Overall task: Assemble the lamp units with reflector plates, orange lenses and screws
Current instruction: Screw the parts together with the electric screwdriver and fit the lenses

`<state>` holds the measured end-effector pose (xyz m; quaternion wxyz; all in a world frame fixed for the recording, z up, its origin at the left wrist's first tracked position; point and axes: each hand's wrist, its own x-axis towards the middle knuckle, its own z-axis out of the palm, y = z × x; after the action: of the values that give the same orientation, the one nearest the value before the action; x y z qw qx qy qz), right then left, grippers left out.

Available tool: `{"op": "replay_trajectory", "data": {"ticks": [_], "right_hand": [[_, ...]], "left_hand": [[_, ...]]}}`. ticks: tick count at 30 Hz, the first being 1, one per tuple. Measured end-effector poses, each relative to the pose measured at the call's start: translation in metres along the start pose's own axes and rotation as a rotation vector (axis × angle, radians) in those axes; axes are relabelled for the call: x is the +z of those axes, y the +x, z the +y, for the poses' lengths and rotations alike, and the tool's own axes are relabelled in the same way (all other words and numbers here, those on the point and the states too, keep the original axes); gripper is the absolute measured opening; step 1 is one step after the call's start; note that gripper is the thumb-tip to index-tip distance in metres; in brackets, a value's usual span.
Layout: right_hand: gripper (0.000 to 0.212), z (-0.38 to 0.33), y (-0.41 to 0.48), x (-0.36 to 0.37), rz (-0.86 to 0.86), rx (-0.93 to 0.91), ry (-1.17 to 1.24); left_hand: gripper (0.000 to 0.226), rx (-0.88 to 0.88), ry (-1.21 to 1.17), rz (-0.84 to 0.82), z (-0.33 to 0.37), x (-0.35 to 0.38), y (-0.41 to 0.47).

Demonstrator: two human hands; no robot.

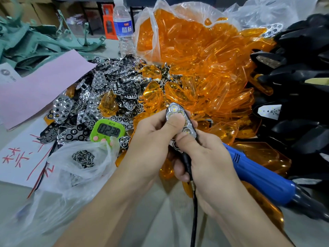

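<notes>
Over the littered table [169, 216] — lenses [204, 59], timer [108, 130] — left hand [154, 138] and right hand [208, 157] pinch one lamp unit [178, 113].

Bare tabletop [170, 213] lies open nearer than the left hand [151, 139] and right hand [210, 157], crossed by a black cable [195, 211]. Left of them sit a screw bag [60, 191] and green timer [107, 130]; beyond, reflector plates [110, 81] and orange lenses [204, 68]; to their right, a blue screwdriver [258, 168] and black housings [302, 86].

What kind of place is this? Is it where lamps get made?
Probably a small factory workbench for putting lamps together. There are big heaps of orange lenses and shiny reflector plates, a bag of screws, and a blue electric screwdriver. The left hand and right hand hold one lamp unit.
</notes>
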<state>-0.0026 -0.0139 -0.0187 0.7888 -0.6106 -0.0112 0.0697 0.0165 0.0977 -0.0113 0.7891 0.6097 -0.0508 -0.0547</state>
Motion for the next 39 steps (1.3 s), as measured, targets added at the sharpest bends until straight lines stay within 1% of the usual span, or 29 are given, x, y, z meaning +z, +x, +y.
{"op": "replay_trajectory", "data": {"ticks": [3, 5, 7, 9, 10, 13, 14, 15, 17, 18, 20, 21, 23, 25, 27, 29, 30, 33, 37, 38, 39], "right_hand": [[0.025, 0.005, 0.0, 0.006, 0.021, -0.01, -0.047], [0.025, 0.007, 0.0, 0.008, 0.051, -0.007, -0.077], [0.025, 0.007, 0.001, 0.008, 0.059, -0.008, -0.104], [0.024, 0.006, 0.001, 0.009, 0.05, -0.012, -0.078], [0.024, 0.006, 0.001, 0.011, 0.046, -0.016, -0.064], [0.025, 0.006, 0.0, 0.015, 0.004, 0.003, -0.022], [0.029, 0.004, 0.001, 0.016, -0.015, 0.007, -0.082], [0.033, 0.001, 0.001, 0.014, -0.024, -0.008, -0.226], [0.044, -0.01, 0.0, 0.005, -0.012, -0.065, -0.633], [0.045, -0.018, -0.002, -0.002, 0.006, -0.088, -0.781], [0.041, -0.037, -0.011, -0.021, 0.057, -0.127, -0.895], [0.037, -0.048, -0.018, -0.032, 0.101, -0.154, -0.946], [0.027, -0.068, -0.035, -0.055, 0.198, -0.192, -1.135], [0.022, -0.08, -0.057, -0.073, 0.272, -0.099, -1.334], [0.018, -0.08, -0.08, -0.081, 0.269, 0.044, -1.482], [0.019, -0.069, -0.097, -0.08, 0.238, 0.146, -1.536], [0.022, -0.064, -0.103, -0.077, 0.247, 0.165, -1.546], [0.024, -0.053, -0.108, -0.072, 0.295, 0.121, -1.548], [0.029, -0.048, -0.107, -0.064, 0.276, 0.144, -1.601], [0.03, -0.049, -0.107, -0.061, 0.295, 0.108, -1.609], [0.03, -0.05, -0.105, -0.057, 0.336, 0.027, -1.614]], "left_hand": [[0.022, 0.073, 0.137, 0.072, -0.002, 0.0, -0.001], [0.021, 0.099, 0.212, 0.121, -0.003, 0.001, -0.002], [0.019, 0.059, 0.162, 0.111, -0.002, 0.0, -0.002], [0.019, -0.024, 0.041, 0.049, 0.002, 0.0, -0.003], [0.021, -0.053, 0.021, 0.027, 0.003, 0.001, -0.004], [0.028, -0.053, 0.113, 0.055, 0.002, 0.002, -0.009], [0.032, -0.038, 0.131, 0.082, 0.002, 0.002, -0.009], [0.036, -0.022, 0.124, 0.111, 0.003, 0.002, -0.008], [0.038, 0.007, 0.046, 0.182, 0.007, 0.001, -0.007], [0.04, 0.019, 0.014, 0.213, 0.009, 0.0, -0.005], [0.041, 0.005, -0.036, 0.234, 0.01, -0.002, -0.003], [0.036, -0.016, -0.073, 0.228, 0.01, -0.002, -0.003], [0.027, -0.049, -0.119, 0.2, 0.008, 0.0, -0.004], [0.025, -0.065, -0.126, 0.171, 0.005, 0.004, -0.005], [0.022, -0.074, -0.132, 0.162, 0.003, 0.006, -0.006], [0.015, -0.079, -0.141, 0.155, 0.001, 0.007, -0.007], [0.013, -0.079, -0.139, 0.147, 0.0, 0.007, -0.007], [0.011, -0.073, -0.129, 0.129, -0.001, 0.006, -0.008], [0.01, -0.065, -0.171, 0.177, 0.009, -0.009, -0.003], [0.01, -0.072, -0.18, 0.194, 0.012, -0.015, -0.002], [0.011, -0.079, -0.183, 0.208, 0.013, -0.019, -0.001]]}}
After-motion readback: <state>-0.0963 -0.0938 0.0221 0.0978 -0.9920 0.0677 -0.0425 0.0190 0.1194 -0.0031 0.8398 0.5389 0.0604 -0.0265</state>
